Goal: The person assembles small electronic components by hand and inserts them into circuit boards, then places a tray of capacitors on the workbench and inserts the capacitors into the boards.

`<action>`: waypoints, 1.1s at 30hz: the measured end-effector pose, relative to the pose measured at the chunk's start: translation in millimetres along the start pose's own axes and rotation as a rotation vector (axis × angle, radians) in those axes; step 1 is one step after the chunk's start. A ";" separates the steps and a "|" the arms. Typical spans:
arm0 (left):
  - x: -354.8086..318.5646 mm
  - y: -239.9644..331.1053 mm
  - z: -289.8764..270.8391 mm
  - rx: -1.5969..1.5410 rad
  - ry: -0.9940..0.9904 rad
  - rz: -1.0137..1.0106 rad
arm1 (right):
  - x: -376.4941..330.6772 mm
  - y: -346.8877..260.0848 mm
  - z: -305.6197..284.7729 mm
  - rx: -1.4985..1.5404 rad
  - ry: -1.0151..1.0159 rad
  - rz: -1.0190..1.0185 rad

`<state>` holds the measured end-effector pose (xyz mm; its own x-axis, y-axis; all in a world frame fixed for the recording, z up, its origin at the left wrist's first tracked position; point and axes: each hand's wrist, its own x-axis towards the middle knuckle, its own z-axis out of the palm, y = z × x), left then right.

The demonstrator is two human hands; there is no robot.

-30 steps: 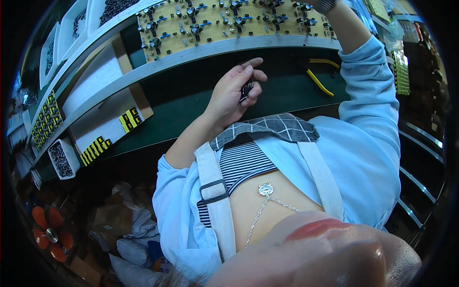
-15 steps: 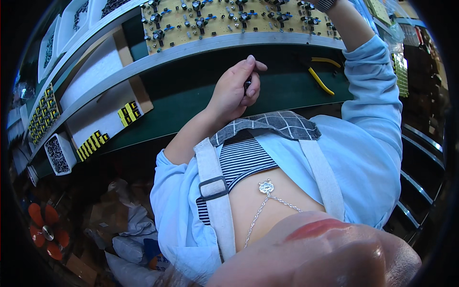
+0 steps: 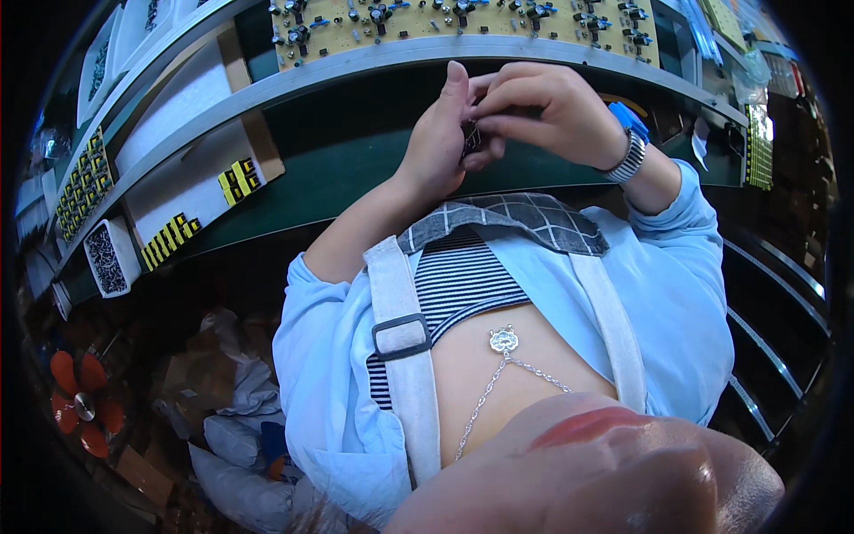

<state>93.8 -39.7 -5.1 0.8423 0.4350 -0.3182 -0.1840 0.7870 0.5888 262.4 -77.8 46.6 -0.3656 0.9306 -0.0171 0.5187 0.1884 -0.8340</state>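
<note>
In front of my chest my two hands meet above the dark green bench top [image 3: 338, 169]. My left hand [image 3: 438, 138] is closed around small dark parts [image 3: 470, 138] with thin metal leads, its thumb pointing up. From the right my right hand [image 3: 547, 111] reaches over, fingertips pinched together at the parts in my left hand. Whatever is between those fingertips is too small to make out. Beyond both hands lies a tan circuit board [image 3: 418, 25] filled with black, blue and silver components.
A metal rail [image 3: 374, 53] runs along the board's near edge. At left are yellow-and-black parts [image 3: 238, 182] on a white sheet, a white bin [image 3: 110, 260] of small dark pieces, and a densely filled board [image 3: 84, 189]. An orange fan [image 3: 84, 405] stands low left.
My right hand has come back from the far right of the board to my left hand. My left hand stays closed, slightly higher. The board appears farther right and higher in view.
</note>
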 end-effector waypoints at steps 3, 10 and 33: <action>0.4 -2.5 1.5 0.040 0.032 0.123 | -6.6 6.0 -1.0 0.280 0.071 0.121; 2.7 -12.4 5.0 0.165 0.100 0.422 | -15.2 26.1 -7.3 0.971 0.121 0.390; 1.9 -14.0 3.2 0.498 0.094 0.723 | -33.1 20.8 3.2 0.663 0.230 0.240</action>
<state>99.5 -51.3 -11.6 0.5562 0.8040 0.2102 -0.3947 0.0329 0.9182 282.7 -105.7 28.0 -0.0924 0.9783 -0.1854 -0.0383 -0.1896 -0.9811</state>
